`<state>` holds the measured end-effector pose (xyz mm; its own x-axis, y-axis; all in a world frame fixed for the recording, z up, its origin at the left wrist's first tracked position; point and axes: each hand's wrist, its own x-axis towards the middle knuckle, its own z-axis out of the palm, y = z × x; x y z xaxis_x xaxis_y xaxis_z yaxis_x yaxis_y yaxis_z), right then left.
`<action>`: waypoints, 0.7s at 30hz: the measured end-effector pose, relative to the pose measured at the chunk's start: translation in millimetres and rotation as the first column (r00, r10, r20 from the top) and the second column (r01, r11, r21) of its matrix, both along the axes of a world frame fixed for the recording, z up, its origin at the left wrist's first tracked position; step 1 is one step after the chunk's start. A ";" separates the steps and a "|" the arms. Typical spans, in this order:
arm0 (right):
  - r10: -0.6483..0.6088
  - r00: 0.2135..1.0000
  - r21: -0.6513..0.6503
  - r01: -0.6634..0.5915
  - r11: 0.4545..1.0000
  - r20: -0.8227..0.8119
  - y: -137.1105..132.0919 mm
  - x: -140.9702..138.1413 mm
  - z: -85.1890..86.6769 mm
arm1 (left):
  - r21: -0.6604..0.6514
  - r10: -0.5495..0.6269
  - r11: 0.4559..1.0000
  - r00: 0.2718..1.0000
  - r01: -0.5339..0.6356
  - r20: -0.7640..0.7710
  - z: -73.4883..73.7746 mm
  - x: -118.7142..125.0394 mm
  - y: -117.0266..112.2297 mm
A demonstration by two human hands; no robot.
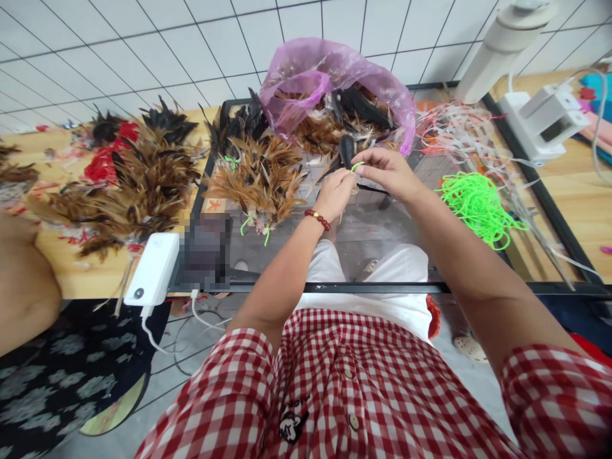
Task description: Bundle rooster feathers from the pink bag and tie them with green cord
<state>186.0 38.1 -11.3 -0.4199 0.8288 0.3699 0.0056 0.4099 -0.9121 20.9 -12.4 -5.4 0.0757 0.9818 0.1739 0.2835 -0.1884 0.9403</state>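
Head view shows both hands brought together above the glass-topped table (282, 264), just in front of the pink plastic bag (306, 48). A short green cord (357, 166) is pinched between the fingertips of the right hand (385, 171), while its lower end is gripped by the left hand (335, 191), which is curled closed beside it. A dark feather (347, 151) is seen upright just behind the fingers; whether it is held or merely stands in front of the bag cannot be told. What is enclosed in the left palm is mostly hidden, though a small pale stub (354, 189) is glimpsed below the fingers.

The step in hand is judged to be the tying of the cord around a feather bunch. This is suggested by the brown feather bundles (262, 172) laid to the left of the hands, from which green tie ends (266, 237) are left sticking out toward the near edge. The loose green cord pile (478, 207) is kept to the right, beyond the right forearm, and more feathers are contained in the bag.

For the next move, a steady grip by the left hand seems to be called for, so that the cord can be drawn tight by the right without the quills being let slip.
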 end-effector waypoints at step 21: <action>-0.051 0.999 0.193 0.049 0.980 0.006 7.4 4.5 -4.1 | -0.163 0.081 0.987 0.859 0.003 0.505 -11.8 -1.2 11.1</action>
<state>190.5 45.6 -15.4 -0.3845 0.7627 0.5201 0.0403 0.5768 -0.8159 19.7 -1.3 -17.2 -0.0207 0.9995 0.0254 -0.2380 -0.0296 0.9708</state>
